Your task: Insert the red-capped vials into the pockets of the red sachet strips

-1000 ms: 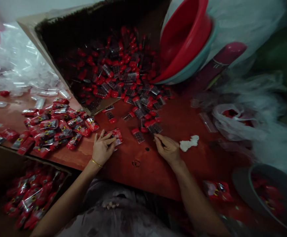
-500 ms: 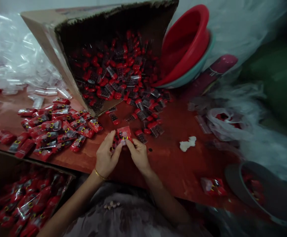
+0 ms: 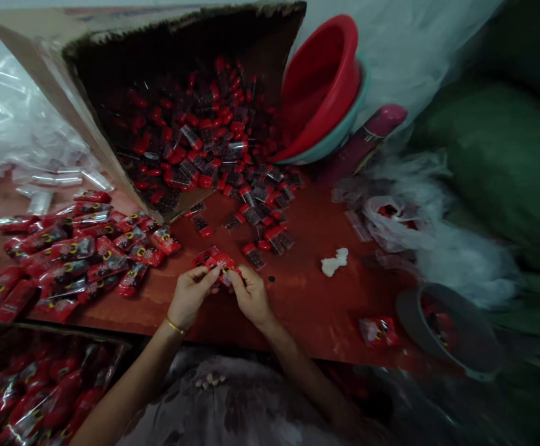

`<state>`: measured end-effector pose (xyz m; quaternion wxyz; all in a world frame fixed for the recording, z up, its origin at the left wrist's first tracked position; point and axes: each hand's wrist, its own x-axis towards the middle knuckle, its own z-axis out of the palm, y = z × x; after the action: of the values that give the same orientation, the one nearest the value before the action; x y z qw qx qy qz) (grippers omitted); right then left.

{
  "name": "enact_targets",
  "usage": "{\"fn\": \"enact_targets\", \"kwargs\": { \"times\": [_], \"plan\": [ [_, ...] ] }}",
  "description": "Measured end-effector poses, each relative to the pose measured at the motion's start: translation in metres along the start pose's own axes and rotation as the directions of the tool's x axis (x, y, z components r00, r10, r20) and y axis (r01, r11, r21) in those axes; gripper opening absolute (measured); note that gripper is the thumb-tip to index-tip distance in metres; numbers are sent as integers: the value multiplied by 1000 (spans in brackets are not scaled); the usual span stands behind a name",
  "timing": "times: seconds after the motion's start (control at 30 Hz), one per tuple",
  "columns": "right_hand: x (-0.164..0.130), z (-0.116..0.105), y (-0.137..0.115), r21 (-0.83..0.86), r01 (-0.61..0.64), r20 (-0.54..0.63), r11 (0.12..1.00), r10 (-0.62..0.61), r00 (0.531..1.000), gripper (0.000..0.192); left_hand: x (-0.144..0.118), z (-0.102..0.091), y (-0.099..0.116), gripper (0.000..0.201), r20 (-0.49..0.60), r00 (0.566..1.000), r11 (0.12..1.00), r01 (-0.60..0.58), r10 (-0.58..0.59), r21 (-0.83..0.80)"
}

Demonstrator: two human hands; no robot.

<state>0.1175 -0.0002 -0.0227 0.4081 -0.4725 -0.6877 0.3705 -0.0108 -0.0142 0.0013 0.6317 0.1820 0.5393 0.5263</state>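
Note:
Over the red table, my left hand [image 3: 190, 294] and my right hand [image 3: 250, 293] pinch a small red printed packet [image 3: 222, 265] between thumbs and fingers. Its print has yellow and black marks; the fingers hide its lower part. Just beyond the hands lie small clear containers with red caps [image 3: 252, 254] and dark contents. They spill from a cardboard box [image 3: 107, 133] lying on its side. To the left of my left hand is a pile of wrapped red packets [image 3: 84, 248] with the same print.
Red and light blue basins [image 3: 319, 87] lean by the box, beside a dark pink spray can [image 3: 367, 136]. At right are a white scrap [image 3: 334, 262], a grey bucket [image 3: 412, 322] and clear plastic bags [image 3: 465, 260]. A lower box holds more packets [image 3: 42, 390].
The packet has turned from upright and facing me to a flatter, slanted position between my fingers. My hands have drawn slightly lower around it. The whole view has shifted to the right.

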Motion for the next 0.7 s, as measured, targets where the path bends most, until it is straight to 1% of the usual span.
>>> {"fn": "enact_targets", "kwargs": {
  "times": [0.07, 0.13, 0.17, 0.2, 0.27, 0.33, 0.37, 0.43, 0.5, 0.57, 0.63, 0.7],
  "plan": [
    [1, -7, 1, -53, 19, 15, 998, -18, 1000, 27, 2, 0, 4, 36, -29, 999, 999, 16, -17, -35],
    [4, -17, 4, -199, 39, -18, 979, -44, 999, 26, 5, 1, 8, 37, -50, 998, 996, 30, -35, -84],
    [6, -23, 7, -309, 28, -57, 951, -48, 997, 26, 5, 2, 11, 38, -52, 998, 994, 34, -40, -107],
    [9, -28, 12, -427, -2, -102, 904, -46, 994, 27, 6, 2, 13, 39, -47, 998, 991, 38, -44, -125],
    [13, -37, 21, -618, -93, -181, 781, -26, 983, 31, 6, 3, 17, 38, -32, 998, 988, 57, -63, -145],
    [16, -41, 31, -710, -164, -219, 685, 7, 976, 33, 6, 3, 19, 36, -17, 996, 985, 90, -93, -151],
    [17, -42, 35, -730, -183, -224, 659, 21, 974, 33, 5, 3, 20, 34, -9, 994, 983, 103, -106, -149],
    [19, -42, 40, -747, -197, -220, 635, 44, 975, 33, 4, 3, 20, 32, 7, 991, 980, 131, -132, -150],
    [19, -42, 43, -746, -194, -198, 637, 66, 978, 33, 3, 3, 19, 30, 24, 986, 973, 168, -166, -158],
    [19, -45, 44, -716, -193, -174, 671, 97, 980, 34, 3, 2, 18, 29, 37, 981, 967, 196, -192, -164],
    [16, -49, 43, -640, -194, -143, 744, 133, 981, 33, 3, 2, 17, 30, 42, 982, 969, 190, -185, -160],
    [10, -54, 40, -498, -171, -98, 850, 142, 985, 32, 4, 2, 15, 32, 40, 986, 975, 166, -162, -150]
  ]
}}
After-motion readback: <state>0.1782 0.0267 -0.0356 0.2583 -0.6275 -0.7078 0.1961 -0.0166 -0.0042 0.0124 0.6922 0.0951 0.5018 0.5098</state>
